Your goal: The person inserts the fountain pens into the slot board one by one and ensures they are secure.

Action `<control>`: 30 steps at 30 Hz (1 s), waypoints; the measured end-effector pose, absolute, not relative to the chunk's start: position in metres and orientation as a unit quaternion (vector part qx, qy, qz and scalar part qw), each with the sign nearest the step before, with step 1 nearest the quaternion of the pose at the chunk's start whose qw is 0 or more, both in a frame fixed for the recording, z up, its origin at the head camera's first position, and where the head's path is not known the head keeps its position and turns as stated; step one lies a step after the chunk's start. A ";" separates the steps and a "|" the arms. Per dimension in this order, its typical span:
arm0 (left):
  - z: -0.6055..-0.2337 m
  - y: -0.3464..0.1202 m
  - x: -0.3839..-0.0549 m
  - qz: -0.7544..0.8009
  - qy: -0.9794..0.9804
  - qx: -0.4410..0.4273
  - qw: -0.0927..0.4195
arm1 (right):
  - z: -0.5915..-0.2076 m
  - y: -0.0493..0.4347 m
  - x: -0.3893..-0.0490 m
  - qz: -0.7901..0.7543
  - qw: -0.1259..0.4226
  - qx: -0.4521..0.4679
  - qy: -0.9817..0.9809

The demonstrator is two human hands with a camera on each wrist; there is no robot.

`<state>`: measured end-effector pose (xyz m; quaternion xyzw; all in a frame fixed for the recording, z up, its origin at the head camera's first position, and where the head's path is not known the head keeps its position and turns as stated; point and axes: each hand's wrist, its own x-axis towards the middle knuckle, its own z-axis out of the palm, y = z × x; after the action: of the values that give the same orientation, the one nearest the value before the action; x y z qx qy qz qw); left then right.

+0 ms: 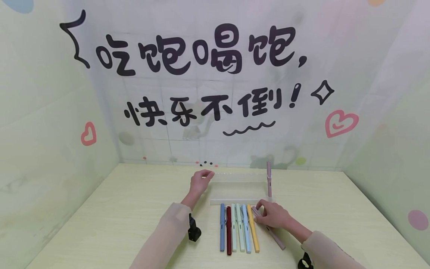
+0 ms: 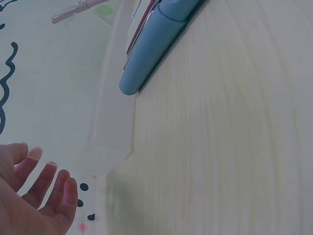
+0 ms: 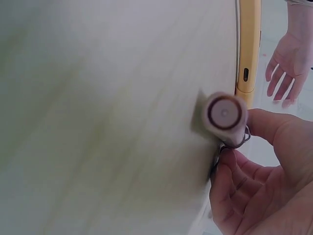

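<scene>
Left hand (image 1: 200,182) pinches the clear rack (image 1: 240,202) — right hand (image 1: 276,216) grips a slanted mauve pen (image 1: 277,238).

The place looked like a small, booth-like work space, with a pale yellow wood-grain tabletop (image 1: 111,224) closed in by a whitish, sheet-like printed backdrop (image 1: 215,149) and pale green side walls (image 1: 40,130). Big, rounded black Chinese lettering (image 1: 216,106), outlined pink hearts (image 1: 340,123) and coloured dots (image 1: 418,219) gave it a cheerful look, while black wrist-worn cameras (image 1: 194,228) suggested a recording set-up. Whether it stood within a home, shop or office could not be told.
</scene>
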<state>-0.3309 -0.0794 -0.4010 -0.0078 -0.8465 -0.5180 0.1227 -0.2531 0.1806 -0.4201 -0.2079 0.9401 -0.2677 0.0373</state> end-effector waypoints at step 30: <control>-0.403 -0.080 -0.334 -0.516 -0.848 -0.007 0.122 | -0.406 0.198 -0.271 -0.388 -0.023 -0.245 0.889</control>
<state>-0.3336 -0.0796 -0.4033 -0.0075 -0.8480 -0.5157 0.1220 -0.2710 0.1985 -0.4059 -0.2445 0.8885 -0.3876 -0.0233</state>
